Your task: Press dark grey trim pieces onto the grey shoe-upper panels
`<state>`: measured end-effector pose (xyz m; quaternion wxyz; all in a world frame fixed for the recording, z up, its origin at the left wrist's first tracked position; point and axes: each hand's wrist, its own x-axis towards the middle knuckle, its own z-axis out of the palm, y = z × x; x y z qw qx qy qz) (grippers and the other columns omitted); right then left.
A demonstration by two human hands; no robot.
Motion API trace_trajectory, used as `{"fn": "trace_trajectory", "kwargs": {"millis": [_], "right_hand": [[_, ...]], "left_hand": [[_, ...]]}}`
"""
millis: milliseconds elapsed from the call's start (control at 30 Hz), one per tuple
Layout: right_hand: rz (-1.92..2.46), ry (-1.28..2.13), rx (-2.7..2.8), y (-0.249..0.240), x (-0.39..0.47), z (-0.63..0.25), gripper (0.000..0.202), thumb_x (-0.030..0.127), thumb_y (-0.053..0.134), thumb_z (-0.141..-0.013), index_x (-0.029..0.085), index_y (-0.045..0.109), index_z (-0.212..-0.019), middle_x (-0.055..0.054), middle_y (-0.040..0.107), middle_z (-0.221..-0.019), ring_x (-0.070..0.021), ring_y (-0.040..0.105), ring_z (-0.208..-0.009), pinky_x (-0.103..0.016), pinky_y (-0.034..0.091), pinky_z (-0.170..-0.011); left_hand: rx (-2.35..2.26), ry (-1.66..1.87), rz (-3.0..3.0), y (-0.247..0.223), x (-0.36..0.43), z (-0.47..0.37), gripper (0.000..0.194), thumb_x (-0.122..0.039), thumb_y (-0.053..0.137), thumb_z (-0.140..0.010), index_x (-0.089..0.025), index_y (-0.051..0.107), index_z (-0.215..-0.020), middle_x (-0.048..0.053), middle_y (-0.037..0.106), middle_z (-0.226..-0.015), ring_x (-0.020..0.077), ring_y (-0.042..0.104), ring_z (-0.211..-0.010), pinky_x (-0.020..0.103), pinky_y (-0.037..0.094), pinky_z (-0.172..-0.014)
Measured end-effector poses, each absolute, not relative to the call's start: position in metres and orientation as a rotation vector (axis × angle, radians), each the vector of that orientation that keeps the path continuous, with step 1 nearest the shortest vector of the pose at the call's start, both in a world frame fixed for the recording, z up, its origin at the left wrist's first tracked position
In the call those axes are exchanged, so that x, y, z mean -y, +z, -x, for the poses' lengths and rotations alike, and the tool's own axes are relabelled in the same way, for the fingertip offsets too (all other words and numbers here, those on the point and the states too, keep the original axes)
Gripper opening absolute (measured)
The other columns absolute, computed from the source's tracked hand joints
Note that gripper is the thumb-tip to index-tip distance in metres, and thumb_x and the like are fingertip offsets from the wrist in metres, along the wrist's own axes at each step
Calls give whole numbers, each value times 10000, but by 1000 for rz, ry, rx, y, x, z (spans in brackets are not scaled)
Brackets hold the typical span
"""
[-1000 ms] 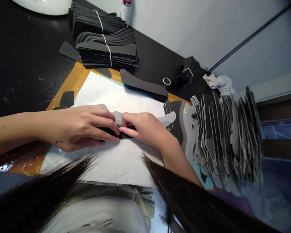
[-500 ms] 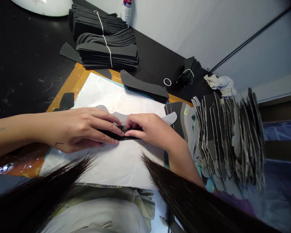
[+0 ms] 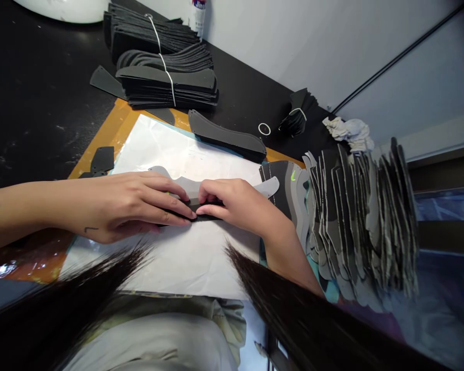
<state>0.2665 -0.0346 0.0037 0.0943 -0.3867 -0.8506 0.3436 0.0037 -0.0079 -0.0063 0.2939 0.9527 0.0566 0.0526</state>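
A grey and black cut piece (image 3: 188,186) with a wavy upper edge lies on white paper (image 3: 201,257) in front of me. My left hand (image 3: 139,203) rests flat on its left part, fingers stretched to the right and covering much of the black strip. My right hand (image 3: 234,203) has thumb and forefinger pinched at the black edge of the same piece, right beside the left fingertips. Past the right wrist, the piece's pale grey end (image 3: 268,187) sticks out. Whether the black part is one layer or two is hidden under the fingers.
Black pieces bound with a white band (image 3: 168,85) lie at the back left, and a loose stack (image 3: 228,135) nearer. A small banded bundle (image 3: 296,113), a white ring (image 3: 264,129) and crumpled tissue (image 3: 350,133) lie behind. Fanned grey-black pieces (image 3: 355,221) fill the right side.
The view has shifted slightly, moving everything a little to the left. Both hands keep nearly the same place on the piece, with the fingertips barely moved.
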Motion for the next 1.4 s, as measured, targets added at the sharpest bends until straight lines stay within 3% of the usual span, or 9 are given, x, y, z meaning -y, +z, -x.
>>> {"fn": "trace_trajectory", "kwargs": {"millis": [700, 1200, 1400], "right_hand": [[1156, 1147, 2415, -1, 29, -268, 92, 224, 725, -897, 171, 652, -878, 19, 642, -791, -121, 560, -731, -230, 350, -678], [1114, 1125, 2432, -3, 27, -267, 84, 214, 706, -899, 165, 644, -873, 19, 627, -779, -123, 545, -722, -233, 340, -670], [1114, 1101, 2456, -2, 28, -266, 89, 217, 692, -903, 172, 623, -868, 19, 620, -788, -126, 530, -726, -234, 322, -667]], "left_hand": [[1, 212, -2733, -8, 4, -4, 449, -97, 423, -990, -222, 575, -1393, 5, 593, -1442, 195, 463, -1301, 330, 434, -1045], [-24, 249, -2706, -11, 5, -2, 469, -125, 403, -1004, -257, 570, -1421, 11, 605, -1428, 209, 478, -1313, 341, 433, -1057], [-81, 172, -2681, -10, 7, -1, 603, -40, 411, -918, -315, 545, -1438, -39, 582, -1457, 207, 472, -1345, 381, 356, -1153]]}}
